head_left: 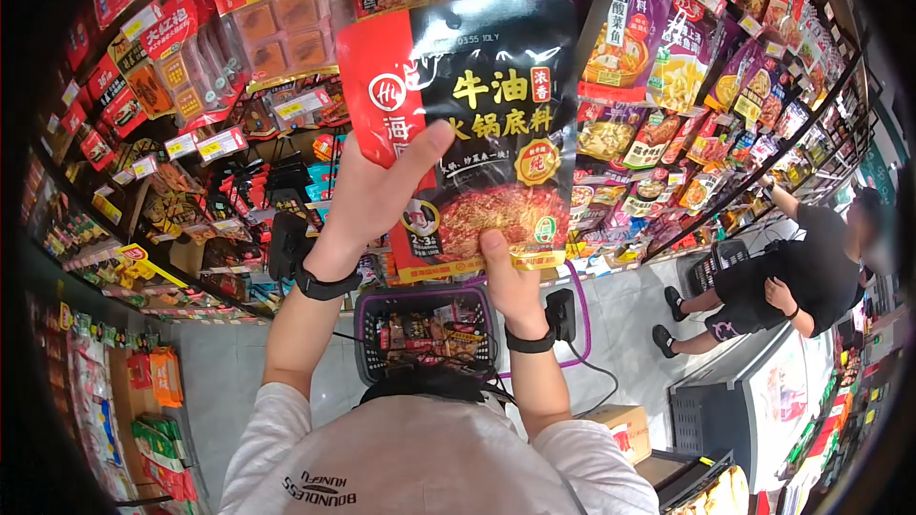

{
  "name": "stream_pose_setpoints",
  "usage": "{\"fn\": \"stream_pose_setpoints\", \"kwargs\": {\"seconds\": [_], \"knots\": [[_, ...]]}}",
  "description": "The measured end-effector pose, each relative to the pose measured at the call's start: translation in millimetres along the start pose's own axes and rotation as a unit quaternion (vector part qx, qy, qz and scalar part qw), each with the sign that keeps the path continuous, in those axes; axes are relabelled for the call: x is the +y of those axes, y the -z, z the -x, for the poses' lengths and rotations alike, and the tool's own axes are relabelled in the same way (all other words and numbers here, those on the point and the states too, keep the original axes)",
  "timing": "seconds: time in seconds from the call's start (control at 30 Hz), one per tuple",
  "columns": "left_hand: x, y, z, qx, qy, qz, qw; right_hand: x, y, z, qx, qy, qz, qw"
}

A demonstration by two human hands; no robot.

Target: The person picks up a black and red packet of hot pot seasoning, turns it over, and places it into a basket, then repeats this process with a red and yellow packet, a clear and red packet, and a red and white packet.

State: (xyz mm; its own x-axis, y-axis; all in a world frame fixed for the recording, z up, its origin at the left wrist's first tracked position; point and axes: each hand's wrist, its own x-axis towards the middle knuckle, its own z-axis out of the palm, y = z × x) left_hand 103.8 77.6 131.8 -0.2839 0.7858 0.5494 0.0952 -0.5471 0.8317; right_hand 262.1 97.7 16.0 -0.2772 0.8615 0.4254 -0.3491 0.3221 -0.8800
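Upright before the shelves is a black and red food packet [496, 148] with gold Chinese lettering and a picture of red food. My left hand [382, 181] grips its left side, thumb across the front and the other fingers hidden behind. At the packet's lower edge my right hand [510, 277] holds it, with the thumb on the front and the remaining fingers out of sight. Below my hands a dark shopping basket [366, 339] rests on the floor, holding several packets [434, 336].
Shelves of hanging packets [620, 48] curve around the front and both sides. Another person [811, 267] in black reaches toward the right shelves. A grey chest unit [711, 429] and a cardboard box [625, 429] stand at lower right.
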Motion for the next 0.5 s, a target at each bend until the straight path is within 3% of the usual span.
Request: {"fn": "stream_pose_setpoints", "kwargs": {"seconds": [0.1, 0.4, 0.5], "knots": [[0, 8, -1, 0.030, 0.051, -0.024, 0.998, 5, -6, 1, 0.003, -0.007, -0.016, 1.000], [-9, 26, -10, 0.030, 0.033, -0.032, 0.998, -3, -4, -7, 0.018, -0.007, -0.242, 0.970], [-11, 24, -12, 0.026, 0.012, -0.018, 0.999, -12, 3, -12, 0.009, -0.020, -0.170, 0.985]]}}
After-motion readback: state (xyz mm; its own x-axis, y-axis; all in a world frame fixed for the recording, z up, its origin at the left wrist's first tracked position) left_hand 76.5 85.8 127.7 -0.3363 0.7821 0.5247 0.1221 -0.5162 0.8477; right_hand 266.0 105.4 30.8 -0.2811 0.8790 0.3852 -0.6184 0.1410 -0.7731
